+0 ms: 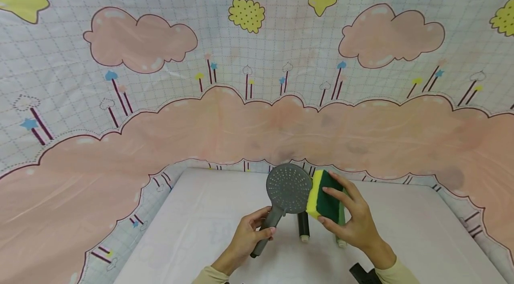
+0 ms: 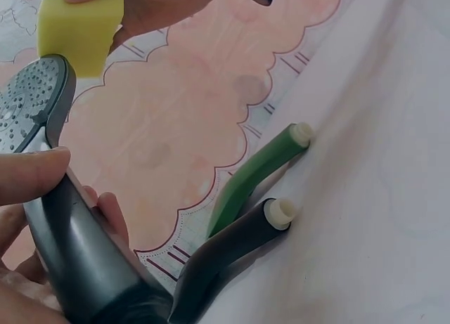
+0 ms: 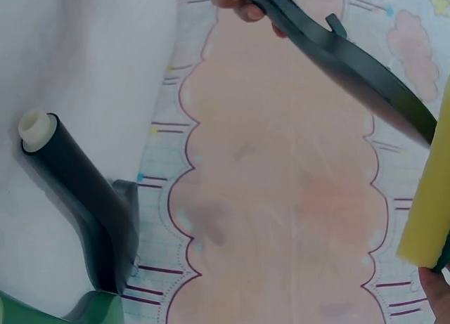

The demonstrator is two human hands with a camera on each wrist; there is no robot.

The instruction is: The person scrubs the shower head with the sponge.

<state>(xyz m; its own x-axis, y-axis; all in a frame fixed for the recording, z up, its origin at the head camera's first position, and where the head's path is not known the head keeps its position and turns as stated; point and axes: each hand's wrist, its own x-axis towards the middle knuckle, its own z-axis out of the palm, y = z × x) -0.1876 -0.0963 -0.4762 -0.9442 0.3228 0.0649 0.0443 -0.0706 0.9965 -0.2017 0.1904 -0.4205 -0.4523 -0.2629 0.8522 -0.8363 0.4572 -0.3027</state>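
Note:
My left hand (image 1: 246,236) grips a grey shower head (image 1: 288,188) by its handle, thumb across the front and the round nozzle face turned toward the head camera. In my right hand (image 1: 357,219) is a thick sponge (image 1: 331,199), yellow on one side and dark green on the other, pinched between thumb and fingers. The sponge's yellow side meets the right rim of the shower head. Seen from the left wrist, the yellow sponge (image 2: 79,32) stands at the top of the nozzle face (image 2: 28,99). Both are held above the white table.
Behind the shower head and sponge lie a dark curved handle (image 1: 304,228) and a green one (image 2: 256,176), each with a cream-coloured end, on the white table (image 1: 192,212). A cloth printed with clouds and stars (image 1: 144,43) hangs behind the table. A black device (image 1: 361,273) sits at my right wrist.

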